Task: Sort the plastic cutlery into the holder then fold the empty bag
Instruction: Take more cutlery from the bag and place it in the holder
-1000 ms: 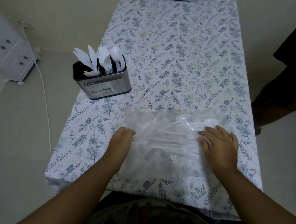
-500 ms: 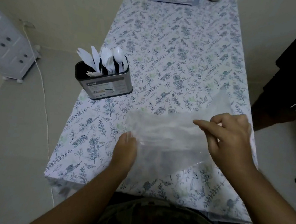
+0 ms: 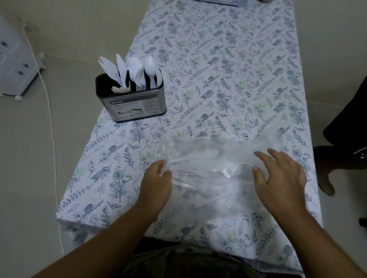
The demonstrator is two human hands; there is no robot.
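**Both hands on the clear bag, cutlery still inside**

Head view: your clear bag [image 3: 211,171] lies flat near the front edge of the table [image 3: 221,52], and its outline is hard to trace against the floral cloth. White cutlery shows through it as blurred streaks; you cannot count the pieces or tell the kinds apart. Your left hand [image 3: 156,183] pinches the bag's left edge, fingers curled closed on the film. Your right hand [image 3: 283,183] has its fingers spread and loosely extended over the bag's right part; whether it presses the bag or only hovers cannot be told. The holder [image 3: 130,100] stands well apart at the table's left edge, with white knives, forks and spoons upright in it. Items at the far end are cut off.

Half a second ago your right hand was lifting the bag's corner in a pinch; now that hand is open and lower.
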